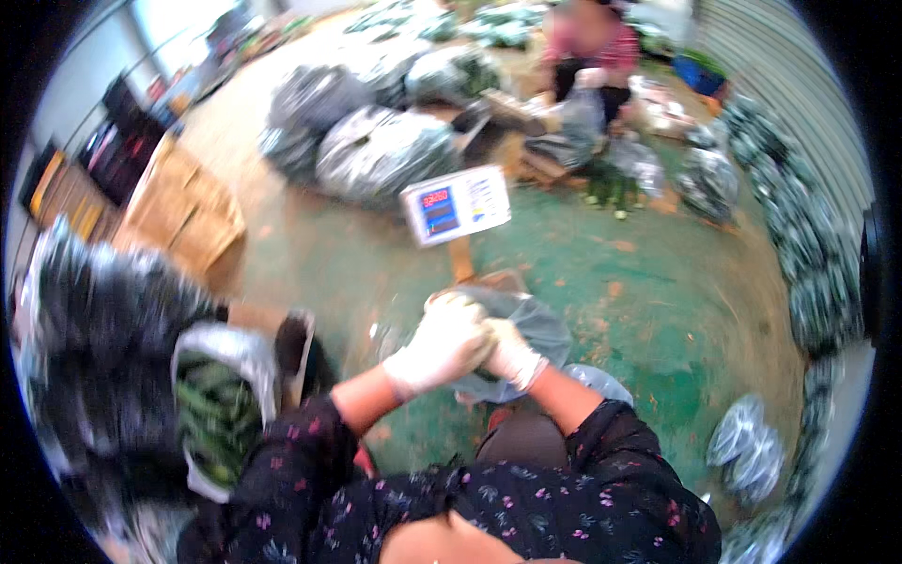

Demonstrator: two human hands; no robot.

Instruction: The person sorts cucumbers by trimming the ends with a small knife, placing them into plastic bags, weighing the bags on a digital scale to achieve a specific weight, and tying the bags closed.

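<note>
My left hand [445,340] and my right hand [512,355], both in white gloves, are closed and meet at the gathered top of a translucent plastic bag [543,327]. Through its film something dark shows, but I cannot make out what. Just beyond the bag stands a scale with a white display head [458,206] on a short post [460,259]. Part of its platform [505,281] peeks out behind the bag; my hands and the bag hide the rest.
Left of me, an open bag of long green vegetables [218,414] stands beside dark, stacked bags [103,367]. Farther off are a cardboard box [183,209] and large filled bags [385,150]. Another person [592,52] sits at the back. Packed bags [799,244] line the right wall.
</note>
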